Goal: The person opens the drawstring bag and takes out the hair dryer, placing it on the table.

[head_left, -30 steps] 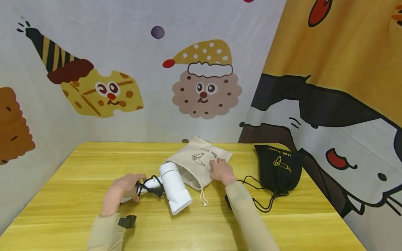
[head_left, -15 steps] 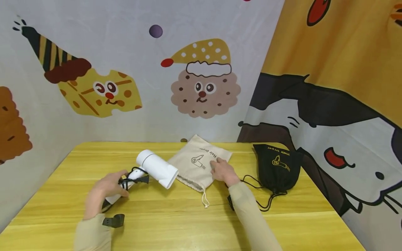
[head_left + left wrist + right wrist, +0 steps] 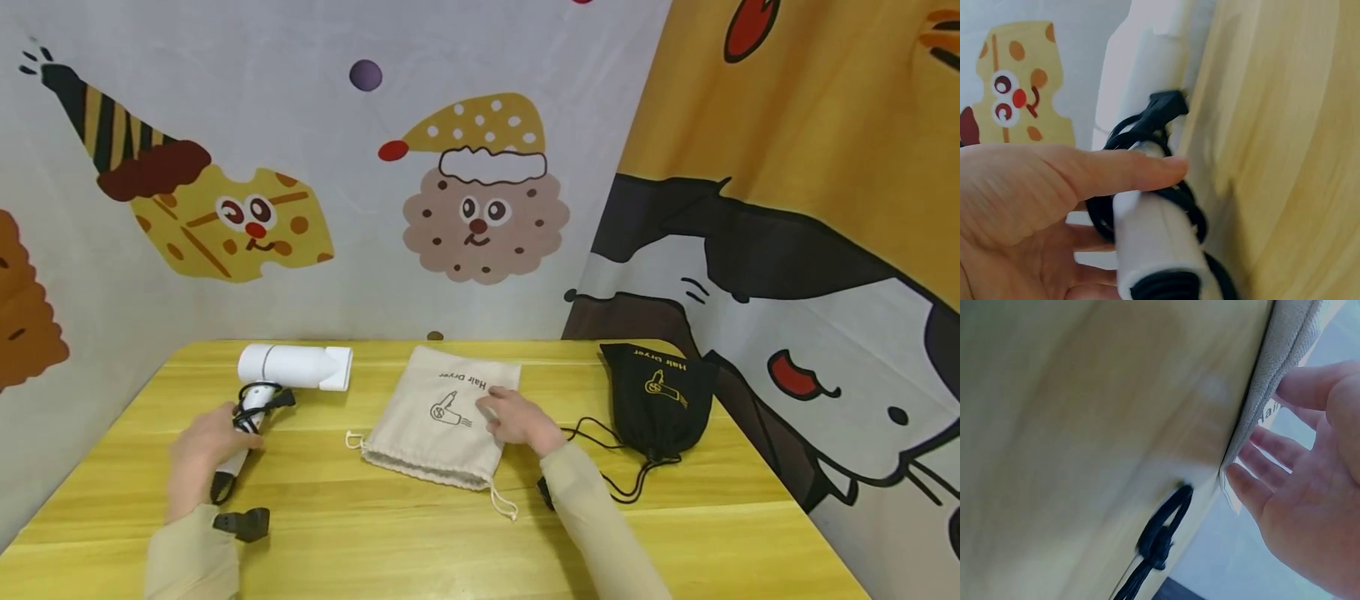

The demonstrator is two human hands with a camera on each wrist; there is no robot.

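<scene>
A white hair dryer (image 3: 296,367) lies at the left of the table, its barrel pointing right and its black cord (image 3: 251,406) wound round the handle. My left hand (image 3: 210,446) grips that handle; in the left wrist view the thumb (image 3: 1147,172) crosses over handle and cord, near the black plug (image 3: 1165,107). Flat on the middle of the table is a beige drawstring bag (image 3: 420,392) printed "Hair Dryer", its mouth toward me. With fingers fairly straight, my right hand (image 3: 521,421) touches the bag's right side. The right wrist view shows the fingertips against the cloth (image 3: 1269,381).
To the right sits a black drawstring bag (image 3: 660,408) with the same print in yellow, its black cords (image 3: 626,492) trailing toward my right forearm. The yellow wooden table (image 3: 360,542) meets a cartoon-printed cloth (image 3: 360,300) at the back.
The left hand has carried the hair dryer leftward, away from the beige bag's mouth, and turned it. The beige bag now lies flatter, turned and shifted left, with the right hand still on it.
</scene>
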